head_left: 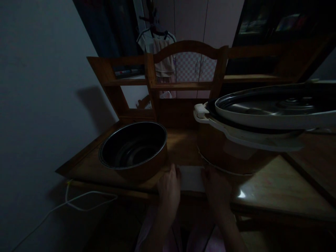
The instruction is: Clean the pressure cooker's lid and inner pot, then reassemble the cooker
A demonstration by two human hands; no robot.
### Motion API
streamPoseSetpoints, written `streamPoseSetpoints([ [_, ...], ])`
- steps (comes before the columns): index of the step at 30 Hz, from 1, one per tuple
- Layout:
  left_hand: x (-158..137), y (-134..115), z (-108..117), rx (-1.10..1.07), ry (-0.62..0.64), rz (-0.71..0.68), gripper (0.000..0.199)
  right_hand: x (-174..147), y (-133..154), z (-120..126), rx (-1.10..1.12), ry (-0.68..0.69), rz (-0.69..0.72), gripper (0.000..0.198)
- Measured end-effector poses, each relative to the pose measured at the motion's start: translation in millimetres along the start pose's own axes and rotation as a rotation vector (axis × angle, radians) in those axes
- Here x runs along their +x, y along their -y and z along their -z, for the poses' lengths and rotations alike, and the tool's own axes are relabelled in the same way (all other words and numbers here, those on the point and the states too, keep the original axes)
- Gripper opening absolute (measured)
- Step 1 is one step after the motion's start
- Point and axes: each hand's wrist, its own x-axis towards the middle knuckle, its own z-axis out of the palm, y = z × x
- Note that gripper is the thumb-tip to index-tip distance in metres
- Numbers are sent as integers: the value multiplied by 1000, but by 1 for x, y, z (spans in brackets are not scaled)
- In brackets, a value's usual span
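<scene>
Between my two hands, at the front edge of the wooden desk, lies a flat white sheet [192, 179]; whether it is paper or cloth I cannot tell. My left hand [169, 189] is closed at the sheet's left edge, fingers pinched on it. The opposite edge is pinched in my right hand [216, 189], whose fingers are partly lost in the dark. To the left of my left hand stands a round dark inner pot [141, 172], its inside showing no contents. Beyond my right hand is a big cooker body [223, 147] with a white rim and side handle.
A glass-centred lid [262, 120] rests tilted on top of the cooker. White cord [91, 192] loops off the desk's left front edge. A wooden shelf rack [183, 85] rises along the back of the desk [181, 143]. The wall [47, 87] borders the left side.
</scene>
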Motion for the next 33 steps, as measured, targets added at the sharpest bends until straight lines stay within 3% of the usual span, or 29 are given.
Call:
streamPoseSetpoints([
  [17, 0, 6, -1, 73, -29, -46, 33, -5, -3, 0, 29, -89, 12, 29],
  [19, -1, 6, 1, 75, -51, -32, 36, -13, -7, 0, 91, -207, 77, 30],
  [22, -2, 6, 4, 62, -89, -6, 39, -25, -18, -4, 253, -461, 313, 30],
  [25, -8, 12, 3, 6, -134, -26, 30, -34, -34, -11, 299, -498, 576, 32],
  [27, -14, 20, 1, -77, -223, -152, 25, -39, -44, -16, 257, -436, 712, 36],
  [29, -22, 31, -2, -165, -301, -403, 21, -43, -54, -19, 216, -377, 830, 40],
  [33, -32, 55, -7, -240, -276, -836, 21, -49, -68, -20, 213, -349, 982, 40],
])
